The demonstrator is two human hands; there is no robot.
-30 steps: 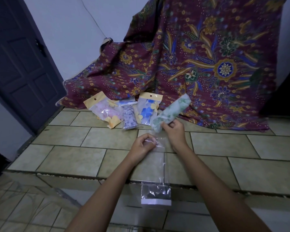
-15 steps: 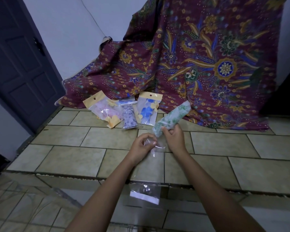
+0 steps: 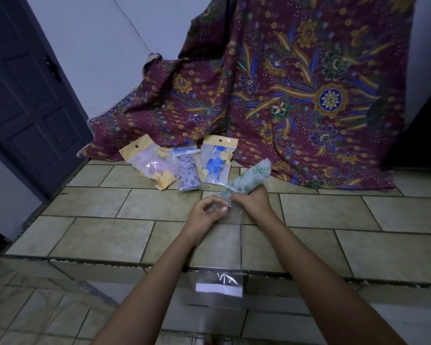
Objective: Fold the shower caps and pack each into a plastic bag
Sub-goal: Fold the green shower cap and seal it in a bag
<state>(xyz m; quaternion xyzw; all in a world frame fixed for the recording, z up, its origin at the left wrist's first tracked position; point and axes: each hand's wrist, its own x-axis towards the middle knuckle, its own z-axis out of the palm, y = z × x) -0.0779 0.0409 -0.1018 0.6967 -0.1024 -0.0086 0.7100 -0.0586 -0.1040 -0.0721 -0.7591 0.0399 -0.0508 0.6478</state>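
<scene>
Just above the tiled ledge (image 3: 105,235), at centre, the right hand (image 3: 253,204) is clamped round the lower end of the cap (image 3: 249,176), a folded green-print roll that slants up toward 1 o'clock. The left hand (image 3: 208,211), close at its 9 o'clock, pinches the mouth of the clear bag (image 3: 219,282). The bag hangs toward 6 o'clock past the ledge's front edge, with a white strip at its bottom. The cap looks light, soft and springy, so it will likely unroll if the grip slackens. It is best held tight near the entering end and fed in nose first. The bag looks thin, limp and slippery, and its two lips probably cling together. Pinching only one lip would let the mouth gape, though whether it is open yet cannot be told. Packed bags (image 3: 215,165) lie at 11 o'clock, near the hands but apart from them. A patterned cloth (image 3: 309,95) drapes from 12 to 2 o'clock, its hem just behind the cap's tip. Bare tile lies at 3 and 9 o'clock, giving elbow room. The ledge's drop at 6 o'clock lets the bag hang free, but a dropped cap could fall there.
</scene>
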